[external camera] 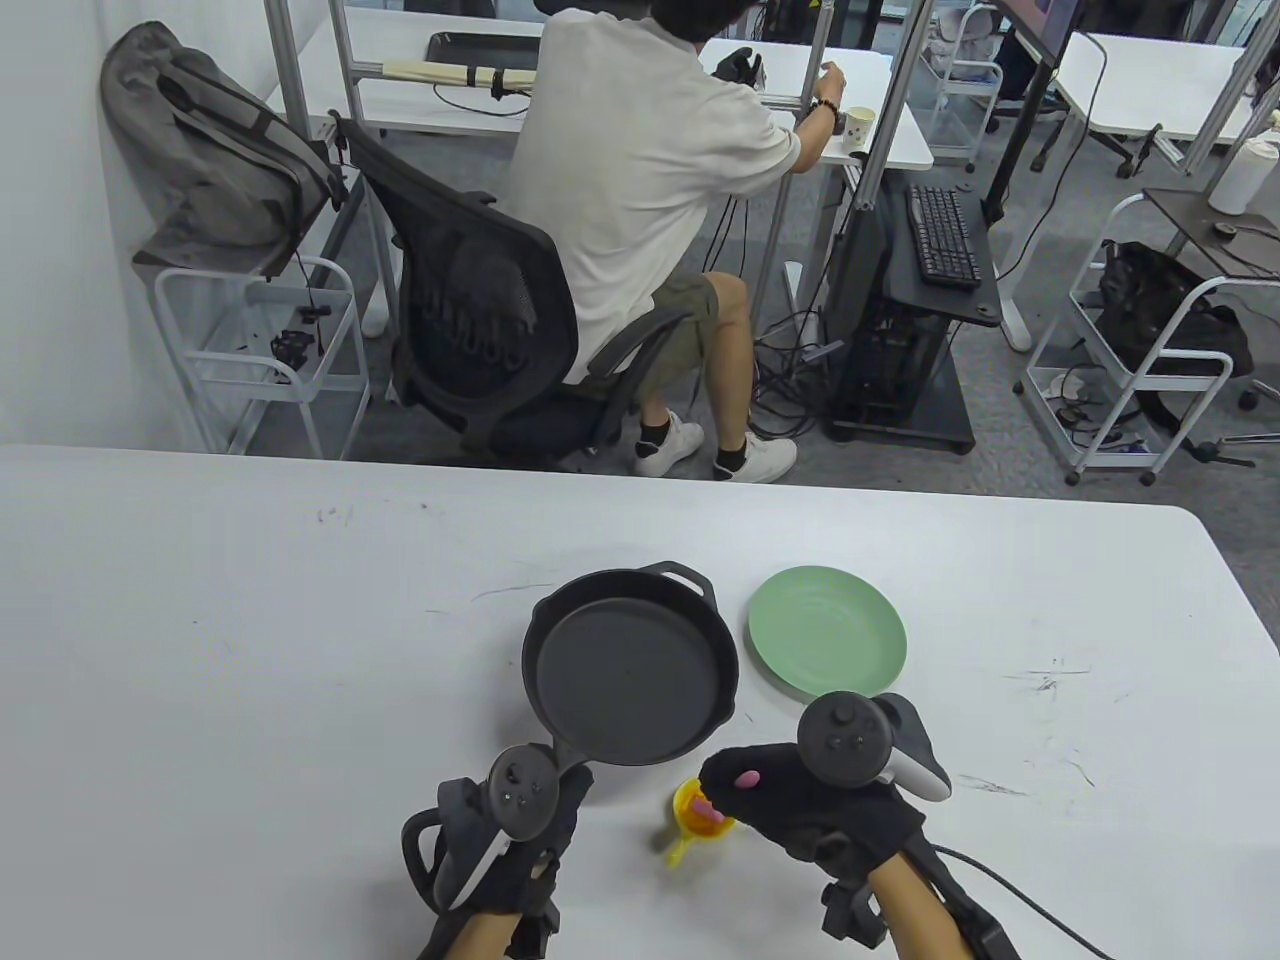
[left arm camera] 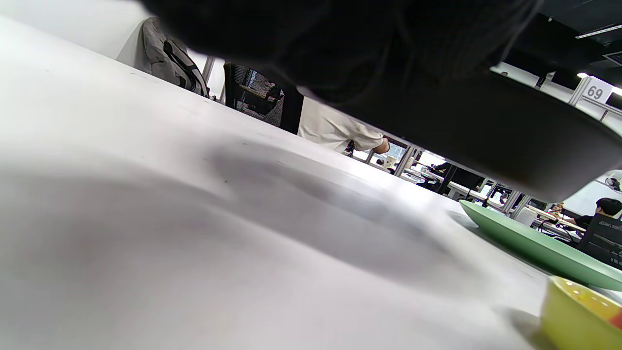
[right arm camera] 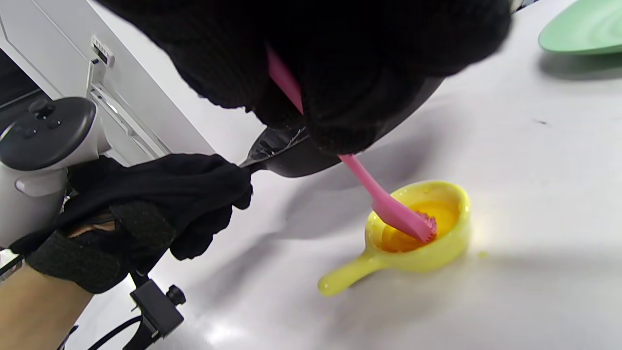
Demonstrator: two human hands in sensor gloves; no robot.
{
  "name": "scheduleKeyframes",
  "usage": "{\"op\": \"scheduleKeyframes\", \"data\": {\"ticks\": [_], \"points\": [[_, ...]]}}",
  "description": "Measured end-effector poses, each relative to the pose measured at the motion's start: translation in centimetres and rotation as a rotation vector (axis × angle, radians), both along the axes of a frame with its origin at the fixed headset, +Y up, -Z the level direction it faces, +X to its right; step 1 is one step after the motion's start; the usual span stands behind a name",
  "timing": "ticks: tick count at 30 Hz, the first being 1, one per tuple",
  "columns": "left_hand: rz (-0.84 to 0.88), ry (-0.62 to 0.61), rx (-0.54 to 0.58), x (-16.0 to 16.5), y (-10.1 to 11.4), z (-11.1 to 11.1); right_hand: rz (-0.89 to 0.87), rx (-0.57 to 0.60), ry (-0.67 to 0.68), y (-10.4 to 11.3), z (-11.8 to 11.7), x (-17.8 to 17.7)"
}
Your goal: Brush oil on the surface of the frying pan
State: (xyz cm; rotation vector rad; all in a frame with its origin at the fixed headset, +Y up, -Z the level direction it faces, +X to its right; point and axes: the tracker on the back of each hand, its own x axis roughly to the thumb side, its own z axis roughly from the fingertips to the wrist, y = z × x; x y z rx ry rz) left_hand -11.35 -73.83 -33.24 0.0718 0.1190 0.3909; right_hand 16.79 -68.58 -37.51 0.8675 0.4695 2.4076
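A black cast-iron frying pan (external camera: 628,672) sits on the white table. My left hand (external camera: 520,815) grips its handle; it also shows in the right wrist view (right arm camera: 160,199). The pan's underside (left arm camera: 486,131) is raised off the table in the left wrist view. My right hand (external camera: 800,800) holds a pink silicone brush (right arm camera: 374,194), whose head dips into the oil in a small yellow bowl (right arm camera: 418,238) just in front of the pan. The bowl also shows in the table view (external camera: 697,815) and the left wrist view (left arm camera: 580,313).
A green plate (external camera: 828,630) lies to the right of the pan, also visible in the left wrist view (left arm camera: 534,243). A person sits on an office chair (external camera: 480,320) beyond the table's far edge.
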Motion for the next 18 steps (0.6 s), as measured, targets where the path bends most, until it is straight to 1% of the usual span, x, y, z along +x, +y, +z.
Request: {"op": "scheduleKeyframes", "data": {"ticks": [10, 13, 18], "points": [[-0.001, -0.003, 0.0, 0.0, 0.0, 0.0, 0.014, -0.013, 0.011, -0.2, 0.1, -0.3], [0.0, -0.001, 0.003, 0.0, 0.0, 0.0, 0.0, 0.013, 0.011, 0.1, 0.1, -0.1], [0.006, 0.005, 0.006, -0.1, 0.0, 0.0, -0.064, 0.071, -0.024, 1.1, 0.1, 0.9]]}}
